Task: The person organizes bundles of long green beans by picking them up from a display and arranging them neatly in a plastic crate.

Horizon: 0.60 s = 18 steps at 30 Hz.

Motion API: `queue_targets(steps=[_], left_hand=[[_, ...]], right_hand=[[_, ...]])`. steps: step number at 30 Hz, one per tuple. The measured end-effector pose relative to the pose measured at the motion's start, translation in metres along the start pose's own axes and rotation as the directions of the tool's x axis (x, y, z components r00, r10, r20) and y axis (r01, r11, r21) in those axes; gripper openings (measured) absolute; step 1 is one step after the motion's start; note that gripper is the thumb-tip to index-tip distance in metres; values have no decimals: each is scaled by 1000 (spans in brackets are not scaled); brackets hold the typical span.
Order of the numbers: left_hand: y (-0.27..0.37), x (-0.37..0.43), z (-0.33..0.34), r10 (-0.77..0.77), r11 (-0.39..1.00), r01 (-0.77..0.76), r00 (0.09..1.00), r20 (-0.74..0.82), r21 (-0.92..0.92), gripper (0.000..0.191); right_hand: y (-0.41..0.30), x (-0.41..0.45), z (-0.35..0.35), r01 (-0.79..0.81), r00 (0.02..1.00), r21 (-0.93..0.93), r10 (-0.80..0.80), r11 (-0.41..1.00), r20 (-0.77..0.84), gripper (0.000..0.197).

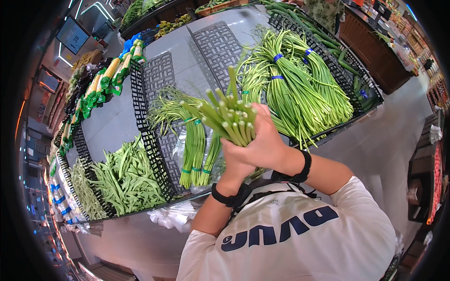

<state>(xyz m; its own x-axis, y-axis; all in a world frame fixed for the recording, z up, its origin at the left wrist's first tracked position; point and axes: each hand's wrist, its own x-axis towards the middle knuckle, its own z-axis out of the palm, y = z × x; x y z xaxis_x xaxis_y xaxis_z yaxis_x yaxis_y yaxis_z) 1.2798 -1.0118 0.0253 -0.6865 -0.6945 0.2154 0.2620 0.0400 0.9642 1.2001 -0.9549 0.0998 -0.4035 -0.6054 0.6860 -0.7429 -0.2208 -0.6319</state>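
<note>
Both hands are clasped around one bundle of thin green stalks [228, 117], their pale cut ends pointing up towards the camera. My left hand [235, 159] wraps the lower left side of the bundle, and my right hand [269, 138] presses round its right side, overlapping the left. A few stalks stick out higher than the others. The lower part of the bundle is hidden by the hands. Just left of them lie bunches of garlic scapes with green ties [195, 154]. To the right is a large heap of long garlic scapes with blue ties [291, 77].
Black plastic lattice dividers [140, 98] split the sloping grey display. Flat green beans [130, 179] and thinner beans [84, 189] lie at the left, packaged corn [109, 75] farther up, cucumbers [321, 35] at upper right. Plastic bags [174, 214] hang at the front edge. A person [325, 14] stands beyond.
</note>
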Motion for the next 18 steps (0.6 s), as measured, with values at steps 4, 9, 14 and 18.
queue_targets(steps=[4,9,14,18], left_hand=[[-6,8,-15,-81,993,82,997,10,-84,64],[42,7,-28,-114,767,366,886,449,-528,65],[45,18,-16,-14,731,364,853,522,-576,62],[44,16,-7,-80,699,437,835,545,-567,67]], right_hand=[[-5,16,-25,-70,986,9,68,998,154,73],[34,21,-60,33,979,-25,-28,999,204,81],[79,34,-66,-594,748,628,59,503,661,66],[74,68,-63,-427,889,830,2,360,457,50]])
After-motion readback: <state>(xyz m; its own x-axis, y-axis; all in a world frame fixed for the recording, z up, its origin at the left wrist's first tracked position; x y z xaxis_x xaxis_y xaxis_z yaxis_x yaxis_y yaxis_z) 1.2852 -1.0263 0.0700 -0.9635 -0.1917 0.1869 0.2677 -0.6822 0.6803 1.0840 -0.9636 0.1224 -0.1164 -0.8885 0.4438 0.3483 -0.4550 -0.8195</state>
